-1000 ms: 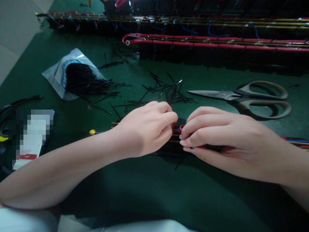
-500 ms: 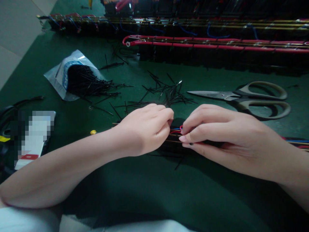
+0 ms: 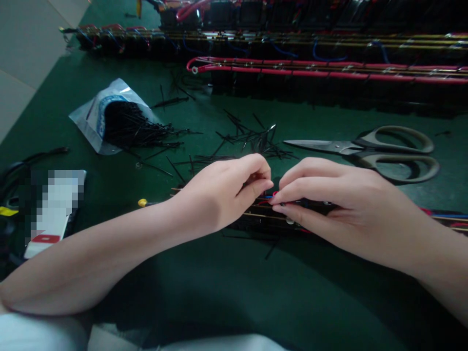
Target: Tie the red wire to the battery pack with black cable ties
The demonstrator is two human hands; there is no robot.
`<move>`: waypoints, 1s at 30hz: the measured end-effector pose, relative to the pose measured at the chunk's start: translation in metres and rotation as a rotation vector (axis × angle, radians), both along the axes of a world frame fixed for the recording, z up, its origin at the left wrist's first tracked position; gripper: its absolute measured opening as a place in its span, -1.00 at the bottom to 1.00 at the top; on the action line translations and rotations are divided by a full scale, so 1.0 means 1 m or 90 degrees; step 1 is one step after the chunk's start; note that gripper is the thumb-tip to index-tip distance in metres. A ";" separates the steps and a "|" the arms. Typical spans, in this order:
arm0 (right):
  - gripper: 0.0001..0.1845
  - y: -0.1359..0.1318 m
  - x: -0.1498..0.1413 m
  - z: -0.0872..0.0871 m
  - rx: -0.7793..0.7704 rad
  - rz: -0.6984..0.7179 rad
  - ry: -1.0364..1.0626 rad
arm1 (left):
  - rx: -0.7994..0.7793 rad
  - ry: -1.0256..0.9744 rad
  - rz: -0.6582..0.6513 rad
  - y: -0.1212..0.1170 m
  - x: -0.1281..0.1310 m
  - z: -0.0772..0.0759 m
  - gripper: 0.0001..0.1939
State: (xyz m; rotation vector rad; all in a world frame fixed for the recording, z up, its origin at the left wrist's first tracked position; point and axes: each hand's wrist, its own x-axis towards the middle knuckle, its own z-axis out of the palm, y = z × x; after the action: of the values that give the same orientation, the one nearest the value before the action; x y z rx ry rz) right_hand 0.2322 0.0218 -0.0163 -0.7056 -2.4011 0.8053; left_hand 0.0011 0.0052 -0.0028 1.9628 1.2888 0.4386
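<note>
A dark strip with brass-coloured rods and wires (image 3: pixel 256 215) lies across the table below both hands. My left hand (image 3: pixel 234 190) is closed over it, thumb and forefinger pinched together; what is between them is hidden. Just to its right, my right hand (image 3: pixel 340 200) pinches a red wire (image 3: pixel 263 201) of the strip between thumb and fingers. The two sets of fingertips are close but apart. Loose black cable ties (image 3: pixel 259 139) are scattered behind the hands, and a blue wire runs along the strip beside the red one.
Scissors (image 3: pixel 340 146) lie behind my right hand, blades pointing left. An opened plastic bag (image 3: pixel 91 117) spills black cable ties. Long wired assemblies (image 3: pixel 329 68) stretch along the back. A white box-like object (image 3: pixel 54 209) and black cables (image 3: pixel 29 158) are at the left.
My left hand has risen slightly and moved right, its thumb and forefinger now showing at the tips. The right fingertips have moved up a little, still at the red wire.
</note>
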 end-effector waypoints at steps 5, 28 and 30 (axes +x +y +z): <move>-0.82 0.003 -0.001 0.003 -0.054 -0.013 -0.008 | -0.030 -0.057 0.022 0.002 -0.001 -0.002 -0.85; -0.81 0.006 -0.003 0.009 -0.120 -0.038 -0.028 | 0.000 -0.090 -0.033 0.002 -0.005 -0.003 -0.84; -0.79 0.006 -0.003 0.009 -0.128 -0.049 -0.024 | 0.006 -0.083 -0.037 0.002 -0.005 -0.004 -0.85</move>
State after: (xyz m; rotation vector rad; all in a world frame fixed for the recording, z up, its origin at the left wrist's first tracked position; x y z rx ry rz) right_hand 0.2291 0.0276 -0.0070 -0.8919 -2.3321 1.0184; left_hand -0.0042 0.0070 -0.0066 1.9413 1.1473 0.5352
